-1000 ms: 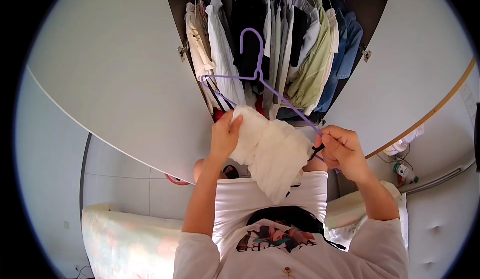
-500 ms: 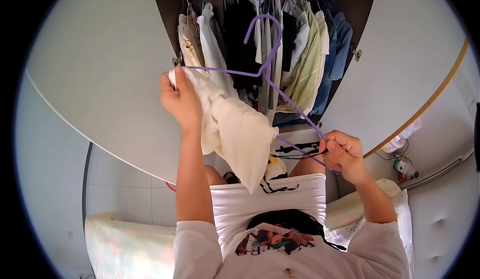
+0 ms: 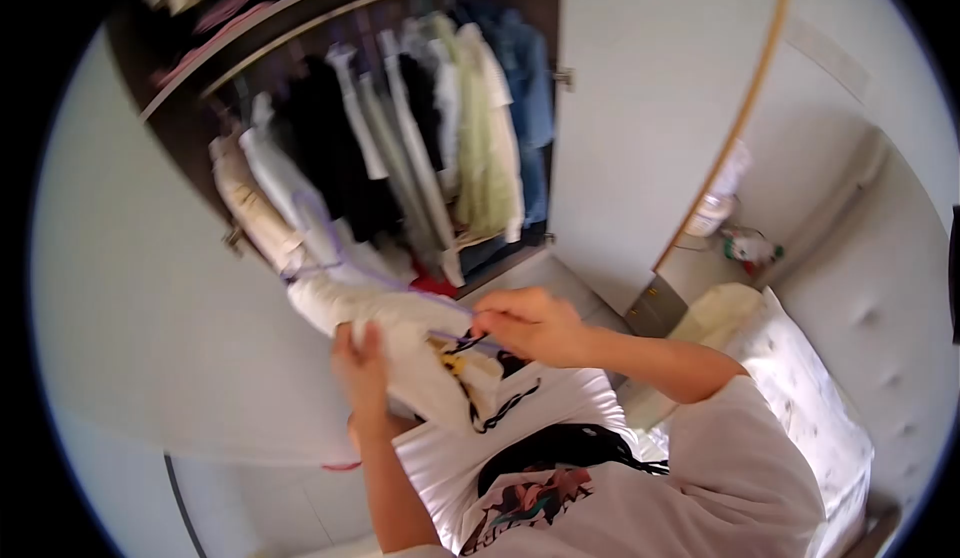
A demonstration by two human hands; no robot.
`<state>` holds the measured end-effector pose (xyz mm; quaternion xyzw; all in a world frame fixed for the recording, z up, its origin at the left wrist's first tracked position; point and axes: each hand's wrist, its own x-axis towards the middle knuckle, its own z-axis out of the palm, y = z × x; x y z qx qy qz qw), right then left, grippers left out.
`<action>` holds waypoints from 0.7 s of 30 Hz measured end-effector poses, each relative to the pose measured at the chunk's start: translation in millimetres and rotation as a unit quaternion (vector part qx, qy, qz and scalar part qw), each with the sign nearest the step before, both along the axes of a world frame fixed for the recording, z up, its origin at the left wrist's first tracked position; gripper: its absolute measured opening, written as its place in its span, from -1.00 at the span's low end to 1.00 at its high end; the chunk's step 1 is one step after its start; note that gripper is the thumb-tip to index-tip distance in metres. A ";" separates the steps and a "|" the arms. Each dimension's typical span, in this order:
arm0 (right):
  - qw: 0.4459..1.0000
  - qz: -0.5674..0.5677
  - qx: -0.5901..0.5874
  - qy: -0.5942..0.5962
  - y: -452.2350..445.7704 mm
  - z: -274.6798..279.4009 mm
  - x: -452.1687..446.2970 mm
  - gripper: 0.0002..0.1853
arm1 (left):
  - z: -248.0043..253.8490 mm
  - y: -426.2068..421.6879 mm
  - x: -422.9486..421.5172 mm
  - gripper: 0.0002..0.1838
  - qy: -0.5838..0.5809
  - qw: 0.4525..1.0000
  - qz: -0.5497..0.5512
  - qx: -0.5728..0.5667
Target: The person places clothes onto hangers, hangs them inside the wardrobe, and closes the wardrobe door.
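Observation:
A cream garment [image 3: 385, 310] with black cords and a yellow patch hangs over the left part of a purple hanger [image 3: 335, 243]. Its hook points up toward the wardrobe. My left hand [image 3: 362, 373], blurred by motion, holds the garment's lower left edge between thumb and fingers. My right hand [image 3: 530, 326] is closed around the right end of the hanger, with a black cord at its fingers. The garment hangs above my lap, partly covering the white shorts [image 3: 560, 388].
Ahead stands an open wardrobe with clothes [image 3: 330, 148] on a rail [image 3: 330, 20] and folded items on the shelf above. Its doors [image 3: 650, 88] flank me. At right are a bottle [image 3: 750, 248] and a bed corner [image 3: 810, 438].
The view has swung right and tilted. My left hand has moved from the hanger's left end down along the garment, which now covers more of the hanger. My right hand keeps its grip.

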<state>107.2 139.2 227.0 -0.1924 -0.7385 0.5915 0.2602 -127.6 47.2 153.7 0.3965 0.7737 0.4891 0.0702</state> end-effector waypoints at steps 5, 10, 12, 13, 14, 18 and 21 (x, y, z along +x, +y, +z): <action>0.999 -0.015 0.043 0.028 3.1 -16.3 0.9 -0.80 | 47.4 10.3 43.3 -0.87 -0.011 0.984 -0.090 0.151; 0.999 -0.031 -0.021 -0.013 4.1 -17.0 2.1 -0.78 | 102.6 -5.4 51.3 -0.74 0.157 0.945 -0.271 0.092; 0.998 -0.028 -0.041 -0.028 2.8 -17.1 3.1 -0.78 | 145.9 -17.8 14.2 -0.51 0.035 0.887 -0.362 0.286; 0.997 -0.037 -0.061 -0.038 2.9 -16.1 3.3 -0.78 | 176.8 -29.5 -13.2 -0.39 -0.003 0.848 -0.427 0.315; 0.994 -0.047 -0.082 -0.047 2.9 -14.9 3.4 -0.78 | 220.0 -41.3 -9.0 -0.36 0.040 0.851 -0.375 0.365; 0.988 -0.024 -0.147 -0.039 5.5 -7.0 3.4 -0.77 | 334.5 -71.4 29.0 -0.36 0.178 0.828 -0.385 0.366; 0.994 -0.039 -0.093 -0.053 8.1 -10.9 3.3 -0.77 | 320.3 -80.9 59.8 -0.36 0.263 0.790 -0.431 0.349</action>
